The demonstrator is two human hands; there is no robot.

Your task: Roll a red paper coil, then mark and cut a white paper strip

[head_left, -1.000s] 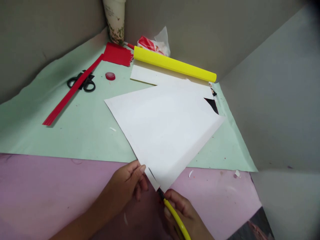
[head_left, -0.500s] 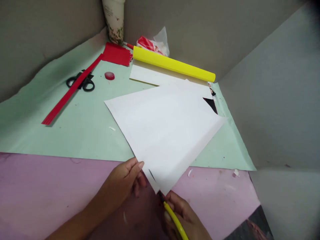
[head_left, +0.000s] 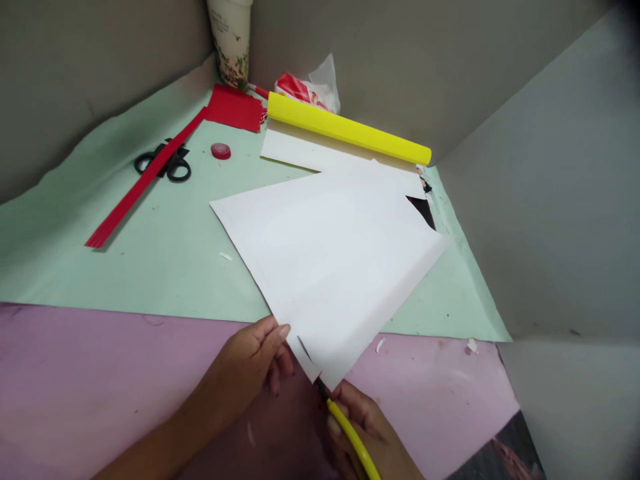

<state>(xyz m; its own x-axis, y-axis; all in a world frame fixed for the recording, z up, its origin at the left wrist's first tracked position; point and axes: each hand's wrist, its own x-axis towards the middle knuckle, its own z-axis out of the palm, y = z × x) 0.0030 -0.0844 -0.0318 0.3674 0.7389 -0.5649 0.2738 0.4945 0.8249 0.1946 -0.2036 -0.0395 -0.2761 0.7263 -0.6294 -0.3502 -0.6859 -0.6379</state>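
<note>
A large white sheet of paper [head_left: 330,253] lies slanted across the middle, its near corner pointing towards me. My left hand [head_left: 267,350] pinches its left edge, thumb on top and fingers beneath. At the near corner my right hand [head_left: 367,427] grips a pair of scissors with yellow handles [head_left: 353,437]. The scissors' dark blades straddle the paper's near edge, and one blade tip shows above the sheet a little way in, close to the left edge. The rest of the blades and part of the right fingers are hidden.
Black-handled scissors [head_left: 179,170] lie under a long red strip [head_left: 145,179] at left. Nearby are a red tape roll [head_left: 221,151] and red paper [head_left: 235,108]. A yellow roll [head_left: 350,129], a patterned cup [head_left: 233,43] and a plastic packet [head_left: 310,92] stand towards the grey walls.
The scissors' yellow handle and blades have shifted very slightly at the paper's near corner. My left hand keeps its pinch on the edge, and the sheet has hardly moved.
</note>
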